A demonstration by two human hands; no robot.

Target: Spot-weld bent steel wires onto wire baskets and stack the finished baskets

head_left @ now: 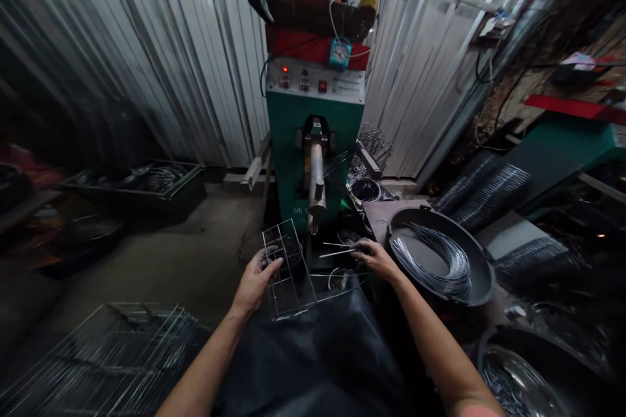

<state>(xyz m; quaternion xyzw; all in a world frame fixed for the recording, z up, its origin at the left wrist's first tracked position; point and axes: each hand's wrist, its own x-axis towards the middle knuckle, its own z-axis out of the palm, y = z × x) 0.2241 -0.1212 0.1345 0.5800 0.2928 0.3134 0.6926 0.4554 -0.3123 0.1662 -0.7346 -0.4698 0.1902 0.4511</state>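
Workbench top (376,218) with a round black pan (482,267) of curved steel wire (440,260)

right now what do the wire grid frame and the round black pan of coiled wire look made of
The rectangular wire grid frame looks like bright steel wire, from its silvery shine. The round black pan looks like dark iron or rubber; its matte rim leaves that open.

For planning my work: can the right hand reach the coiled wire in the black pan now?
Probably yes. The right hand sits right beside the black pan, and only its low rim lies before the coiled wire.
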